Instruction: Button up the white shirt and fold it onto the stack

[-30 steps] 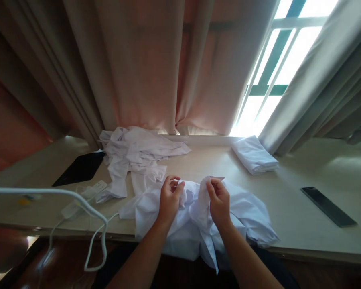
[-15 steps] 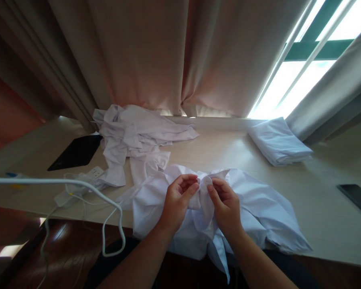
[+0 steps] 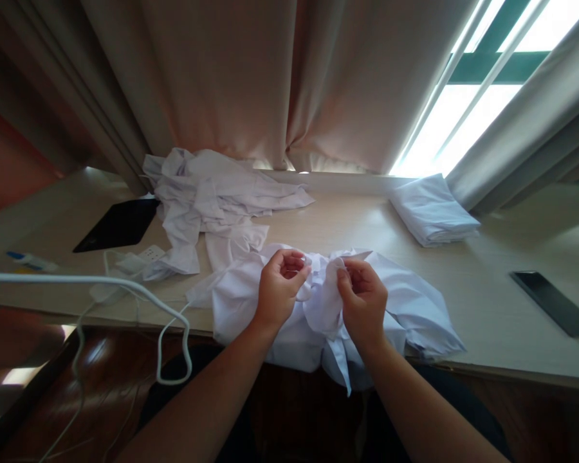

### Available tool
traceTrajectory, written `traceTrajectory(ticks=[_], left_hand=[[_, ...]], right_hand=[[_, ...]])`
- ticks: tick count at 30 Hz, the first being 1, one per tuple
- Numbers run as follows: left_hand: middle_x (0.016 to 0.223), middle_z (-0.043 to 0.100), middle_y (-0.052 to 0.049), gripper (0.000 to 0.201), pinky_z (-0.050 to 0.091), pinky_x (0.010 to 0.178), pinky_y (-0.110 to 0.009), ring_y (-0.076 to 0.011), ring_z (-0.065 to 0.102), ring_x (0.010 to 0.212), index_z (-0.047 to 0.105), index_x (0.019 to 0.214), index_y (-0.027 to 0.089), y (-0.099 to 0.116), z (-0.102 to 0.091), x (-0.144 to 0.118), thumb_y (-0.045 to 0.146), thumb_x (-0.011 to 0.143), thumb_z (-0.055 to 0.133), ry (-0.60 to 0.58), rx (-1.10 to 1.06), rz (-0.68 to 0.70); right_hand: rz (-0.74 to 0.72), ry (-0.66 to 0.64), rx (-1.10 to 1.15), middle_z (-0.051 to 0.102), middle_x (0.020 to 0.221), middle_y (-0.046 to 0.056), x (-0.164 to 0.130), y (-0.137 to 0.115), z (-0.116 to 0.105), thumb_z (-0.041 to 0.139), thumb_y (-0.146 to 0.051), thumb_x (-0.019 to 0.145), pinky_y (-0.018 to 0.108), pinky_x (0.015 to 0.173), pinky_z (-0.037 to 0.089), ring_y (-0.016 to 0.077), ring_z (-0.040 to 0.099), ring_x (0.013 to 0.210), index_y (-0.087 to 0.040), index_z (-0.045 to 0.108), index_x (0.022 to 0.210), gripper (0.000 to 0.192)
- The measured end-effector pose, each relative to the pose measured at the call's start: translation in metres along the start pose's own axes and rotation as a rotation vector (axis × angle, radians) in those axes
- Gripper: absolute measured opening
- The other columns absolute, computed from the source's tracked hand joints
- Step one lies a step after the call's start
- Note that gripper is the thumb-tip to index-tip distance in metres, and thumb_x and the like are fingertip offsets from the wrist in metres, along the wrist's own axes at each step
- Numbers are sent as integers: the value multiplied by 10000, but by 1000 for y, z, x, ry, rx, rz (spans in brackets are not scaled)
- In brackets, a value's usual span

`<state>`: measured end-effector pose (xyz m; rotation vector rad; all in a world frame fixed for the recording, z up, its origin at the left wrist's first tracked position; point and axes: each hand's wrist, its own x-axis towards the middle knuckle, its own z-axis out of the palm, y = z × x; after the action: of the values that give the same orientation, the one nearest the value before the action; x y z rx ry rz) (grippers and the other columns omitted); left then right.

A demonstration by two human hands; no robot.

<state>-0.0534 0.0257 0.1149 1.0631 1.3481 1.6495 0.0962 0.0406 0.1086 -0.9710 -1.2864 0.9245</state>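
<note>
— Pale curtains hang behind a light wooden table, and bright window light comes in at the right. What is on this table?

— At the near edge lies a crumpled white garment; part of it hangs over the edge toward the person. Both hands are on it, near its middle.

— How are the hands?

— They are close together. The left hand is curled, and its fingers pinch a small fold of the white cloth. The right hand is also curled, with its thumb and fingers closed on a raised bunch of the same cloth. I cannot tell exactly which part of the garment they grip.

— And around them?

— Behind the garment, to the left, is a loose heap of white clothes, touching or almost touching it. Far right, near the window, a folded white cloth lies well apart. A dark flat pad is at the left of the heap, and beside it a white power strip with a white cable that loops over the table edge. A thin dark object lies at the right side of the table, apart from everything.
</note>
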Motion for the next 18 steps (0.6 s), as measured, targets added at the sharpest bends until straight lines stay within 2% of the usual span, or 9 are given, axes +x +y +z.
traceTrajectory(ticks=[4, 9, 14, 18], left_hand=[[898, 648, -17, 290, 529, 785, -254, -136, 643, 839, 608, 911, 212, 3, 7, -13, 261, 724, 824, 4, -61, 32], [912, 657, -29, 230, 527, 744, -252, -146, 647, 841, 625, 887, 214, 6, 15, -28, 324, 771, 790, -12, -14, 29], [941, 683, -46, 226, 535, 747, -267, -166, 661, 882, 666, 925, 220, 7, 17, -33, 320, 769, 796, -22, 25, 47], [988, 699, -56, 257, 534, 808, -281, -171, 670, 934, 677, 971, 212, 10, 19, -35, 302, 767, 803, -73, -48, 17]], right_hand=[[-89, -30, -168, 674, 779, 9, -10, -3, -3, 624, -268, 886, 282, 611, 458, 141, 568, 641, -222, 700, 999, 144], [-162, -83, -281, 665, 735, -11, -19, -4, -4, 607, -262, 889, 272, 573, 438, 124, 517, 582, -231, 709, 1005, 158], [-171, -89, -343, 680, 716, -11, -20, -3, -10, 607, -260, 889, 272, 567, 442, 125, 527, 568, -227, 732, 1006, 175], [-122, -87, -320, 708, 778, 8, -20, 1, -17, 623, -271, 892, 280, 606, 477, 139, 586, 622, -220, 740, 1031, 189]])
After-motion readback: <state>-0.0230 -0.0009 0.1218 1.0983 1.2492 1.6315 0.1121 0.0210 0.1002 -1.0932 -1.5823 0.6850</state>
